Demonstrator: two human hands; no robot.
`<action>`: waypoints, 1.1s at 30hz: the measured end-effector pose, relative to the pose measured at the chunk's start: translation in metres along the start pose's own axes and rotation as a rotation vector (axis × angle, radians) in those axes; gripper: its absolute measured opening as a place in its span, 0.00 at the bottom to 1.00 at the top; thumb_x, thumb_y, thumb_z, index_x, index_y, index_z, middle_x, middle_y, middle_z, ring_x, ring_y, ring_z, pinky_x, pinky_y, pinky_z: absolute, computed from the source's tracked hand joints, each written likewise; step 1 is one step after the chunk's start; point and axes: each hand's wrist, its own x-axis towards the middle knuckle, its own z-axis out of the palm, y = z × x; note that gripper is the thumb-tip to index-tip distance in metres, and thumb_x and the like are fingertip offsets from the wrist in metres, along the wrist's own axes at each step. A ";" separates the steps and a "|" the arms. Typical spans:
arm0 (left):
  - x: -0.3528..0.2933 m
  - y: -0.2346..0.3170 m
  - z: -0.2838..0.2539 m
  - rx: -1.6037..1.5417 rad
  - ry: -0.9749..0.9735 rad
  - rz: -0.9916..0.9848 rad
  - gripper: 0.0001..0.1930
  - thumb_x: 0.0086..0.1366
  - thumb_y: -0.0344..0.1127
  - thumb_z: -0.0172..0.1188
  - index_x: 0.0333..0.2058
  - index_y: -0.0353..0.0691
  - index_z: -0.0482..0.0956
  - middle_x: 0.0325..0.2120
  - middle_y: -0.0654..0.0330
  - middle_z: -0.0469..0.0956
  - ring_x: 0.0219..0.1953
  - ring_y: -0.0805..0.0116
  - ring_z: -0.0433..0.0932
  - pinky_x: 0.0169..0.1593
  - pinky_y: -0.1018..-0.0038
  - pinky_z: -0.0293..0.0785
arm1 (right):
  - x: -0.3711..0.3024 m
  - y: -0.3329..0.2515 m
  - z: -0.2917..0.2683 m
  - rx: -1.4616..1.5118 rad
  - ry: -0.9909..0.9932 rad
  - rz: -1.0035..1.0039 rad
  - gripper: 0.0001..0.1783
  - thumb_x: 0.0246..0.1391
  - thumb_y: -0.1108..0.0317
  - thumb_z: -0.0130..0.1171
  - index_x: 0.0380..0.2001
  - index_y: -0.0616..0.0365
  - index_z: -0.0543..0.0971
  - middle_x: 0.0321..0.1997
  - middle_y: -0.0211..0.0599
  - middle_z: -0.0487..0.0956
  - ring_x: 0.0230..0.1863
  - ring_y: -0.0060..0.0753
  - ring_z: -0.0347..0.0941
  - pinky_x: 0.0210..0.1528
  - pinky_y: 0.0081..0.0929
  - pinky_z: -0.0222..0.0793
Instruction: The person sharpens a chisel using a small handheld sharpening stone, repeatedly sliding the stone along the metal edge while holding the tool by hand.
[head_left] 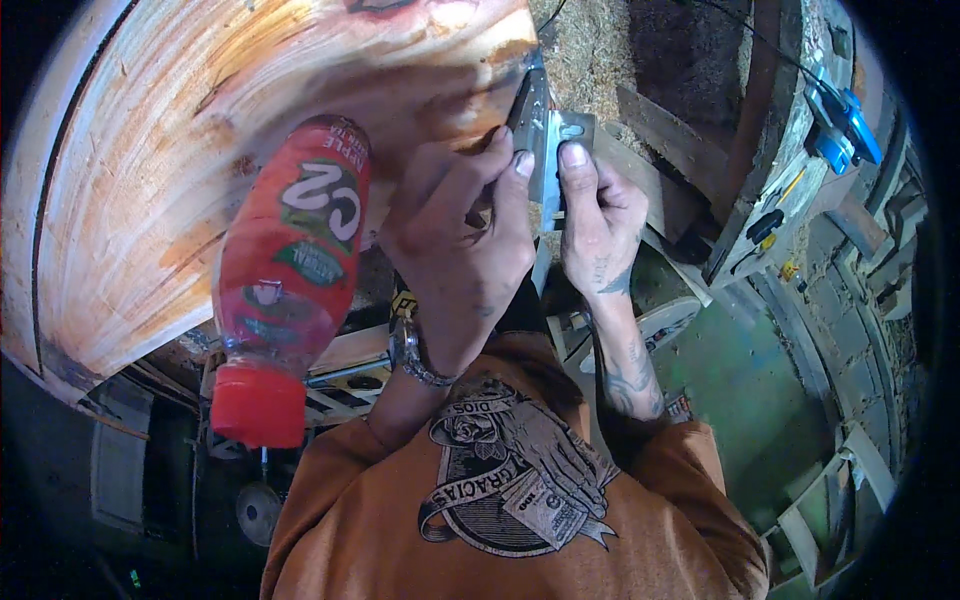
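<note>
A small grey metal plate (552, 175) with a keyhole-like slot near its far end is held upright in front of me, beside the wooden slab's right edge. My right hand (600, 220) is closed on it, thumb pressed flat below the slot. My left hand (455, 225) is closed too, its thumb and forefinger pinching at the plate's left side; its other fingers are curled and partly hidden. Just beyond the left fingertips, a dark metal strip (533, 95) stands against the slab's edge; whether it touches the plate I cannot tell.
A wide wooden slab (150, 200) with streaked grain fills the upper left. A red-capped drink bottle (290, 260) lies on it, cap towards me. On the right, a blue tool (845, 125) with a cord rests on a rough timber bench (765, 200). Sawdust (600, 60) and offcuts lie between.
</note>
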 end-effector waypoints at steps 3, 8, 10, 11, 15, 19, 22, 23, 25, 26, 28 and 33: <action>-0.002 0.000 0.001 -0.002 0.020 -0.019 0.08 0.56 0.25 0.71 0.36 0.40 0.86 0.22 0.64 0.73 0.17 0.76 0.69 0.21 0.76 0.64 | 0.008 -0.010 0.002 -0.045 -0.001 -0.017 0.21 0.68 0.56 0.57 0.28 0.64 0.83 0.19 0.19 0.72 0.23 0.11 0.62 0.24 0.19 0.59; -0.001 0.003 -0.003 0.071 -0.021 -0.023 0.07 0.56 0.26 0.71 0.35 0.38 0.86 0.22 0.63 0.74 0.18 0.75 0.71 0.23 0.76 0.66 | -0.007 -0.008 -0.004 -0.139 0.005 0.010 0.19 0.67 0.59 0.59 0.27 0.64 0.83 0.16 0.19 0.71 0.21 0.11 0.60 0.22 0.20 0.56; 0.000 0.004 -0.002 0.062 -0.012 -0.031 0.07 0.56 0.26 0.71 0.35 0.38 0.86 0.22 0.64 0.73 0.18 0.76 0.70 0.22 0.77 0.66 | -0.003 -0.010 0.001 -0.096 0.038 0.002 0.20 0.66 0.60 0.59 0.25 0.64 0.82 0.15 0.19 0.70 0.20 0.11 0.59 0.21 0.21 0.55; -0.001 0.005 -0.002 0.056 -0.002 -0.042 0.07 0.56 0.26 0.71 0.35 0.38 0.87 0.22 0.64 0.73 0.18 0.77 0.69 0.22 0.77 0.65 | 0.004 -0.014 0.003 -0.102 0.029 0.010 0.19 0.66 0.61 0.59 0.25 0.64 0.82 0.15 0.20 0.69 0.20 0.11 0.59 0.21 0.22 0.55; -0.001 0.007 -0.002 0.041 -0.007 -0.098 0.08 0.56 0.26 0.71 0.36 0.38 0.87 0.22 0.65 0.73 0.17 0.78 0.68 0.22 0.78 0.64 | 0.000 -0.001 -0.003 -0.134 0.016 0.005 0.20 0.65 0.60 0.60 0.23 0.65 0.80 0.14 0.21 0.68 0.20 0.12 0.59 0.20 0.24 0.56; -0.001 0.003 0.000 0.026 0.005 -0.071 0.08 0.56 0.26 0.71 0.36 0.39 0.87 0.21 0.65 0.73 0.17 0.79 0.68 0.21 0.78 0.64 | -0.001 -0.009 0.001 -0.179 0.061 -0.048 0.22 0.65 0.60 0.60 0.21 0.65 0.79 0.14 0.22 0.67 0.20 0.13 0.59 0.20 0.25 0.56; -0.001 0.006 -0.003 0.030 0.002 -0.065 0.08 0.56 0.26 0.72 0.36 0.39 0.88 0.21 0.65 0.73 0.17 0.79 0.68 0.21 0.78 0.64 | 0.010 -0.016 0.003 -0.125 0.034 0.011 0.21 0.64 0.62 0.61 0.21 0.65 0.79 0.13 0.24 0.67 0.20 0.13 0.59 0.20 0.25 0.57; 0.000 0.006 -0.004 0.057 -0.015 -0.086 0.08 0.56 0.26 0.72 0.36 0.39 0.88 0.21 0.65 0.73 0.17 0.79 0.68 0.21 0.79 0.64 | 0.003 -0.013 0.000 -0.165 0.026 -0.014 0.21 0.65 0.61 0.61 0.21 0.65 0.79 0.13 0.24 0.67 0.19 0.13 0.59 0.20 0.25 0.56; -0.001 0.005 -0.001 0.033 -0.006 -0.075 0.08 0.56 0.26 0.72 0.36 0.39 0.88 0.21 0.65 0.73 0.17 0.79 0.68 0.21 0.78 0.64 | -0.010 -0.003 -0.005 -0.203 0.021 -0.088 0.21 0.65 0.61 0.60 0.21 0.65 0.79 0.12 0.24 0.65 0.19 0.13 0.58 0.19 0.26 0.56; -0.002 0.005 0.000 0.009 0.001 -0.065 0.09 0.55 0.26 0.72 0.36 0.39 0.88 0.21 0.65 0.73 0.17 0.79 0.68 0.21 0.78 0.64 | -0.008 0.000 -0.007 -0.205 0.022 -0.089 0.21 0.65 0.61 0.60 0.21 0.65 0.79 0.12 0.24 0.65 0.19 0.13 0.58 0.19 0.26 0.56; 0.000 0.005 0.000 0.015 0.001 -0.072 0.09 0.56 0.26 0.72 0.36 0.39 0.87 0.21 0.65 0.73 0.17 0.79 0.68 0.21 0.79 0.64 | -0.003 0.000 -0.005 -0.212 0.033 -0.022 0.21 0.64 0.61 0.61 0.21 0.65 0.79 0.13 0.24 0.65 0.19 0.13 0.58 0.19 0.26 0.56; 0.001 0.004 -0.003 0.070 -0.011 -0.053 0.08 0.56 0.26 0.72 0.36 0.39 0.87 0.21 0.65 0.73 0.17 0.79 0.68 0.21 0.79 0.63 | -0.009 -0.007 -0.008 -0.242 -0.017 -0.008 0.20 0.64 0.62 0.61 0.21 0.65 0.79 0.13 0.26 0.67 0.20 0.13 0.60 0.20 0.26 0.58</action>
